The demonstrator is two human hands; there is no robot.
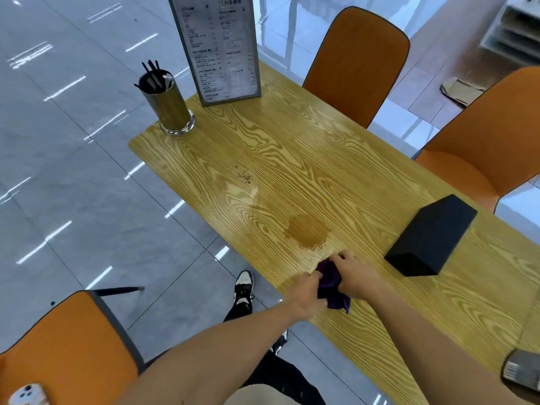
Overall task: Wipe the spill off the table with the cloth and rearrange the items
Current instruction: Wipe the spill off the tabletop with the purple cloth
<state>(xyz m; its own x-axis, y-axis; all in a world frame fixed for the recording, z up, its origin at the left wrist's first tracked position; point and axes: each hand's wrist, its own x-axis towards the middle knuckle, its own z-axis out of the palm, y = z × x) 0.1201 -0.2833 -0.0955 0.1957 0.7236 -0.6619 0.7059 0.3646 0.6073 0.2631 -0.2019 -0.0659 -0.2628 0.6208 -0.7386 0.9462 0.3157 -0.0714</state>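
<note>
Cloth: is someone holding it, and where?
Yes. Both hands hold the purple cloth: the left hand grips its left side, the right hand its top right. Its lower corner hangs free.

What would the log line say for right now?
step: bunching cloth | left hand: grip on cloth | right hand: grip on cloth | spill: unwiped, just beyond hands | black box: right of spill

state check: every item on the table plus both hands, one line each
cloth: bunched, held by both hands
left hand: shut on cloth
right hand: shut on cloth
spill: unwiped puddle
crumbs: scattered, uncleared
black box: lying on its side
straw holder: upright, straws inside
menu stand: upright
</note>
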